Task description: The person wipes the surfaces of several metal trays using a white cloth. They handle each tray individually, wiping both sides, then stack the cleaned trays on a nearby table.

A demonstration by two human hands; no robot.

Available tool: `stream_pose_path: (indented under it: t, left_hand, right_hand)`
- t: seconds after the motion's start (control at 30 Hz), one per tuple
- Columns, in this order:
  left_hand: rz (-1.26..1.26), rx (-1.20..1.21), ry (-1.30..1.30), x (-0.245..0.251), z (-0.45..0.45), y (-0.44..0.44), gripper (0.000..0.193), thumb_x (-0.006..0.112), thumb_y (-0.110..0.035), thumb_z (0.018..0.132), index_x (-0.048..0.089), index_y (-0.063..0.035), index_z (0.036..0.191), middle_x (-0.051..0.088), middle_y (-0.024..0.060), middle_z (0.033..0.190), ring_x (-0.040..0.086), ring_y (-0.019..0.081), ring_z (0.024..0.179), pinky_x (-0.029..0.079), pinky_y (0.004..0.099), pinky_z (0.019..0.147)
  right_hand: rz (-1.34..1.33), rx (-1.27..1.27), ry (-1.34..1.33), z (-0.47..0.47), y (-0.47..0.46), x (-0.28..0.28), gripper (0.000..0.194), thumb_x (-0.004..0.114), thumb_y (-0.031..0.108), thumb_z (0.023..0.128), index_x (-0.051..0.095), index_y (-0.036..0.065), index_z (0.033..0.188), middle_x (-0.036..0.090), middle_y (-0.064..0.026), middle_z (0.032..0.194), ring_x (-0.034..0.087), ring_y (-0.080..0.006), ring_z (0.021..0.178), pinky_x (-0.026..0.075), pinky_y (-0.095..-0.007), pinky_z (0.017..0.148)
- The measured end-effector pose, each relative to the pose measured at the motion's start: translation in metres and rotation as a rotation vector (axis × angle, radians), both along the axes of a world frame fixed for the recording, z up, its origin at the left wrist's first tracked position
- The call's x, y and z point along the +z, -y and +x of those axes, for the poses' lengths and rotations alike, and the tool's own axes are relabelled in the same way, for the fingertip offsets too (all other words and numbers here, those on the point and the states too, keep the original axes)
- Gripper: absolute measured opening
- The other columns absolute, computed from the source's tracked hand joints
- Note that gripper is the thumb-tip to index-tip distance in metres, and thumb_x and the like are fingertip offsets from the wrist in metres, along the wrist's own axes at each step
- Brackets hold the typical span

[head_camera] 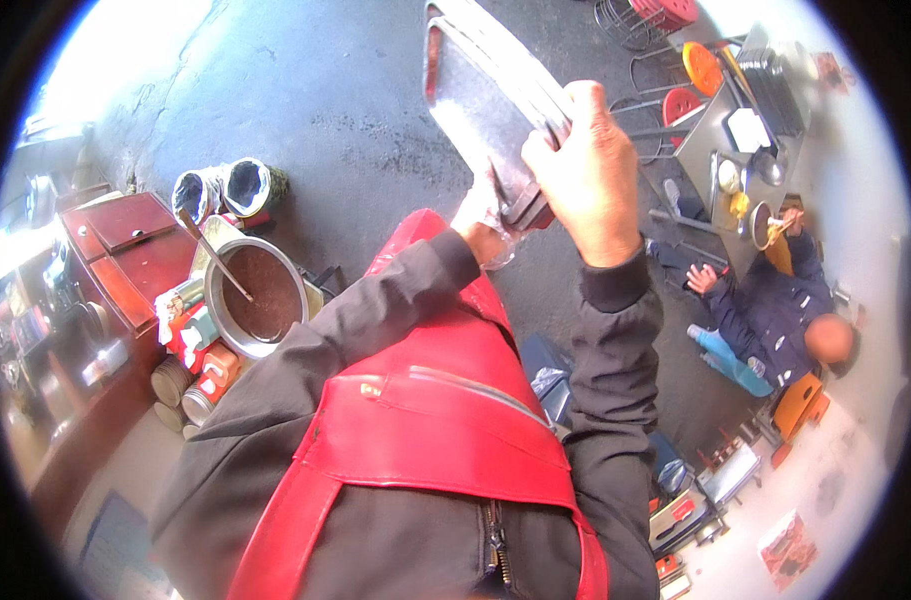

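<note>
Tilted up in front of me is a small stack of shallow rectangular metal trays [485, 112], their rims bright with glare. My right hand [592, 176] grips the stack along its right side, the thumb resting over the near tray's edge. At the lower left corner, my left hand [479, 225] holds the trays from beneath. Clear thin plastic [504, 247], perhaps a glove, shows around that hand. The trays cover most of its fingers. Below both hands lies my red apron [433, 427], worn over a dark jacket.
To the left stands a large metal pot [294, 300] of brown-red contents, a long handle [215, 255] leaning in it. Two lined bins [247, 187] stand beyond, near a reddish wooden cabinet [144, 232]. A seated person [778, 300] is at a steel table [714, 135] on the right, near stools [701, 67].
</note>
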State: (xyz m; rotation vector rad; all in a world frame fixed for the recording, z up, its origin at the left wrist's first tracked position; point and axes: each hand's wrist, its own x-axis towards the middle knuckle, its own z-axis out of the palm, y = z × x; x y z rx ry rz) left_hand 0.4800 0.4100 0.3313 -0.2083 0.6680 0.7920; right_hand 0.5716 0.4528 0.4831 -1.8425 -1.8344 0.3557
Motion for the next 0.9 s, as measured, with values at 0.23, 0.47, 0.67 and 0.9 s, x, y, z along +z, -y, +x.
stream_pose_path:
  t: [0.23,0.47,0.67,0.9]
  left_hand:
    - [0.035,0.059,0.134,-0.005,-0.014,-0.057,0.078,0.018,-0.071,0.102,0.044,-0.0126,0.148,0.059,0.0136,0.139,0.057,0.0297,0.128,0.049,0.0523,0.105]
    - [0.172,0.131,0.091,-0.007,-0.091,-0.144,0.074,0.025,-0.068,0.103,0.049,-0.0097,0.142,0.061,0.0138,0.134,0.058,0.0344,0.123,0.048,0.0579,0.098]
    - [-0.056,0.279,0.109,-0.017,-0.123,-0.197,0.050,0.037,-0.054,0.107,0.056,-0.0116,0.127,0.063,0.0121,0.129,0.061,0.0318,0.117,0.049,0.0543,0.096]
    - [-0.027,0.275,0.135,-0.027,-0.144,-0.226,0.055,0.037,-0.056,0.106,0.052,-0.0096,0.132,0.062,0.0129,0.131,0.061,0.0341,0.117,0.049,0.0567,0.096]
  right_hand:
    - [0.142,0.004,0.025,-0.020,-0.038,0.004,0.038,0.070,0.011,0.081,0.052,0.007,0.114,0.069,-0.0196,0.086,0.070,-0.0392,0.078,0.055,-0.0456,0.070]
    - [0.183,-0.006,0.097,-0.085,-0.112,0.007,0.039,0.073,0.012,0.079,0.054,0.008,0.112,0.069,-0.0173,0.089,0.070,-0.0371,0.078,0.056,-0.0444,0.069]
    - [0.190,0.111,0.092,-0.142,-0.178,0.008,0.041,0.072,0.010,0.076,0.055,0.010,0.114,0.069,-0.0150,0.094,0.071,-0.0358,0.079,0.057,-0.0442,0.067]
    - [0.120,0.120,0.125,-0.170,-0.217,0.006,0.041,0.074,0.010,0.079,0.054,0.008,0.115,0.069,-0.0170,0.088,0.071,-0.0333,0.078,0.056,-0.0409,0.071]
